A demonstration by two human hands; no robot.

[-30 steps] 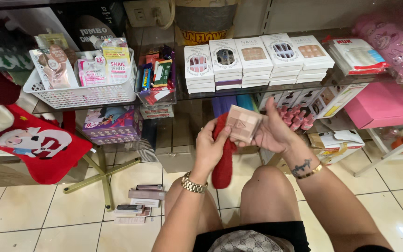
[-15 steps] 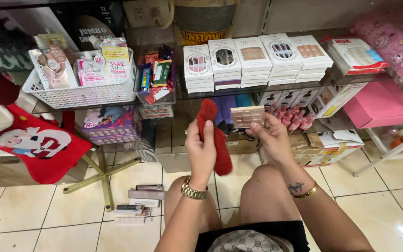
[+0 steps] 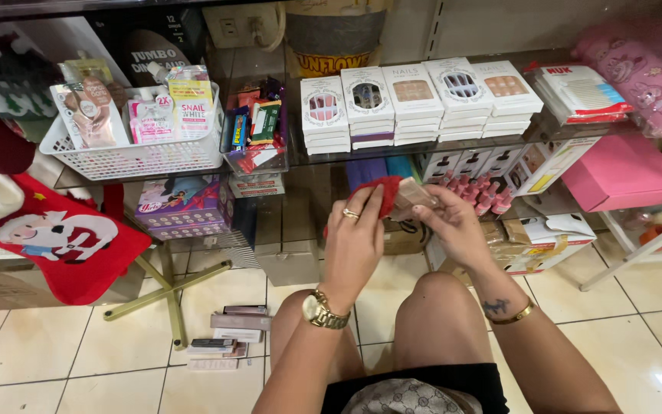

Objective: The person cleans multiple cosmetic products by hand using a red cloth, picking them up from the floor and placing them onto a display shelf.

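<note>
So the left hand [image 3: 354, 245] is gripping a red cloth [image 3: 381, 192] against a small flat box [image 3: 411, 195] that the right hand [image 3: 453, 226] pinches, both up in front of the glass shelf [image 3: 300, 157]. Looks like mid-wipe to me. More small boxes [image 3: 227, 337] sit on the floor tiles [image 3: 637, 330], apparently untouched.

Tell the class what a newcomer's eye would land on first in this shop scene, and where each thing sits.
At centre, the left hand grips a red cloth against a small flat box held by the right hand. Above them, stacks of white nail boxes line the glass shelf. A red Christmas stocking hangs at left.
</note>
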